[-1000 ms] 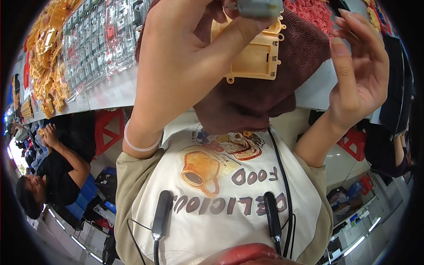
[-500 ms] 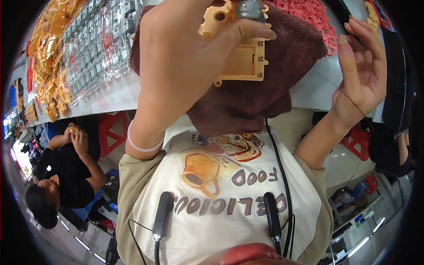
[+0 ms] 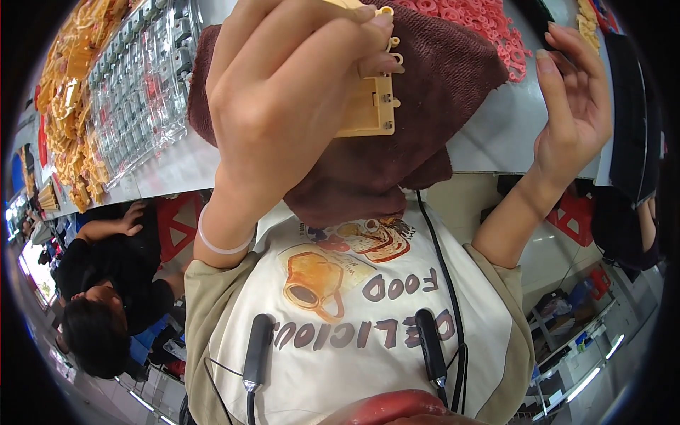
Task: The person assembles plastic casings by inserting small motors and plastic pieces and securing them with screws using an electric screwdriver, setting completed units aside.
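Left hand has rolled forward over a yellow casing, its outstretched thumb of half a second ago drawn in

The yellow casing lies on a maroon cloth draped over the edge of a pale table, its right side and small round lugs showing past the worker's knuckles. The left hand's fingers are bent and bunched over the casing's far part; from where I stand I cannot tell whether they clamp something or only press. Right of the cloth and well apart from it, the right hand is raised, fingers loosely curled, thumb apart from them. Pink rings are heaped just beyond the cloth's far right side. Left of the cloth stands a clear tray of grey parts, with yellow pieces piled farther left, near a co-worker in black
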{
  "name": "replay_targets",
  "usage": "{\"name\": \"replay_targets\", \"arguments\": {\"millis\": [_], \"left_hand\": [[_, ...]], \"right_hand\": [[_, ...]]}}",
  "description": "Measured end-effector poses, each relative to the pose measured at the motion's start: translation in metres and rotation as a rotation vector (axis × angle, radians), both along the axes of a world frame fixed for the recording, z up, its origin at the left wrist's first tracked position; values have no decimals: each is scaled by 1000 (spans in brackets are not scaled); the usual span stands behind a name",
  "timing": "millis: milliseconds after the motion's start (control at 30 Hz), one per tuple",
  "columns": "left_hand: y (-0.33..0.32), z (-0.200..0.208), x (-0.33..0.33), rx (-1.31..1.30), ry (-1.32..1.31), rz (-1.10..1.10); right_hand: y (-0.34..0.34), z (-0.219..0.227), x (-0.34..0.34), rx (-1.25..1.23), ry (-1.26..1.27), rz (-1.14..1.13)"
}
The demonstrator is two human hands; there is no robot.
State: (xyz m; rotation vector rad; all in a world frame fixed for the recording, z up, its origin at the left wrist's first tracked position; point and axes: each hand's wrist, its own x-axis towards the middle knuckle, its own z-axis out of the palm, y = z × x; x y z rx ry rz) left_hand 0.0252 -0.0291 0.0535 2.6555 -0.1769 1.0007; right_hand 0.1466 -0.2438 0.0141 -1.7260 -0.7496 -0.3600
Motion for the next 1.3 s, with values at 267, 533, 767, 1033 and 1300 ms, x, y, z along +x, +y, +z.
{"name": "replay_targets", "arguments": {"millis": [267, 533, 767, 1033, 1300], "left_hand": [[9, 3, -10, 6, 159, -106], [9, 2, -10, -70, 249, -151], [18, -9, -8, -181, 213, -198], [26, -27, -9, -307, 194, -260], [29, -41, -11, -440, 152, -324]], "right_hand": [[-4, -8, 40, -530, 125, -132], [58, 28, 33, -789, -128, -7], [60, 28, 29, -703, -228, -81], [81, 31, -25, -329, -259, 142], [85, 34, -41, -484, -326, 330]]}}
